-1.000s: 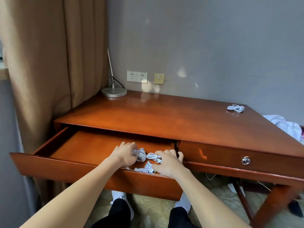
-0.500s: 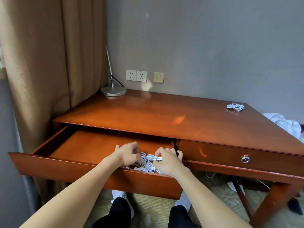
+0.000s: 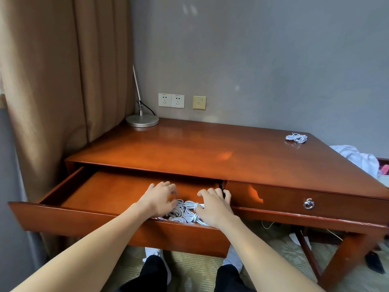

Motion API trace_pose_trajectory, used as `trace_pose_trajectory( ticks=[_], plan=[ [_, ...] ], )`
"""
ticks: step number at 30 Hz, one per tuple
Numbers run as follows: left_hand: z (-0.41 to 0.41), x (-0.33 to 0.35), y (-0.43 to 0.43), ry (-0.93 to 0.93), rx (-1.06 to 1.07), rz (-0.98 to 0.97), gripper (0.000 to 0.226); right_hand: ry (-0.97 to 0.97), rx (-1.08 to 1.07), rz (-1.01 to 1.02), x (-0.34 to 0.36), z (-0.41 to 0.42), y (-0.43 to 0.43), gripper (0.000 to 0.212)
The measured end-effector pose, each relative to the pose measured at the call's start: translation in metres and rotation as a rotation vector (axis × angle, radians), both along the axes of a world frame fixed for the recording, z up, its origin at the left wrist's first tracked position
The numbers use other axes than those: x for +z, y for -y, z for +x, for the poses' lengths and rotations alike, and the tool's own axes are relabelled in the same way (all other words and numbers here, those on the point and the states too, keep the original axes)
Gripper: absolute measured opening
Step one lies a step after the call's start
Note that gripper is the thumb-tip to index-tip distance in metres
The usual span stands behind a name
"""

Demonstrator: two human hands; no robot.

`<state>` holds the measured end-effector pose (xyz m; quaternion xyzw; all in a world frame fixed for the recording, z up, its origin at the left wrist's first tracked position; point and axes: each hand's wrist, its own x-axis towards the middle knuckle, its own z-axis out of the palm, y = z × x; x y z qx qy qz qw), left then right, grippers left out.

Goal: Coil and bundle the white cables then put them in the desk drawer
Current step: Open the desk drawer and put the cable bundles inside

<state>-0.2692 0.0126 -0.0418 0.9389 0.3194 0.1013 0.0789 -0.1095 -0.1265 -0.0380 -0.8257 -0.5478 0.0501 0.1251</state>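
The left hand and right hand rest loose-fingered on light, floppy white cables in the front right corner of the drawer, likely best pinched mid-coil

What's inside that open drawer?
White cable bundles lie in the right front corner of the drawer. The left hand and right hand cover part of them.

The left hand and the right hand cover part of the white cable bundles in the open drawer, so I cannot count them. The left fingertips are blurred. The desk is cut off at its right end.
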Motion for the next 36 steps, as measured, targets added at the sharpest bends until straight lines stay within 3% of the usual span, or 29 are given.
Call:
trace_pose_trajectory(
  ticks=[8,16,36],
  plan=[
    [0.031,0.033,0.016,0.072,-0.166,0.138,0.034,0.084,-0.036,0.086,0.039,0.04,0.03,0.041],
    [0.117,0.065,0.025,0.136,-0.272,0.259,0.031,0.171,-0.155,0.107,0.076,0.12,0.046,0.039],
    [0.361,0.052,-0.037,0.048,-0.372,0.139,0.051,0.204,-0.398,0.088,0.056,0.355,0.014,0.044]
  ],
)
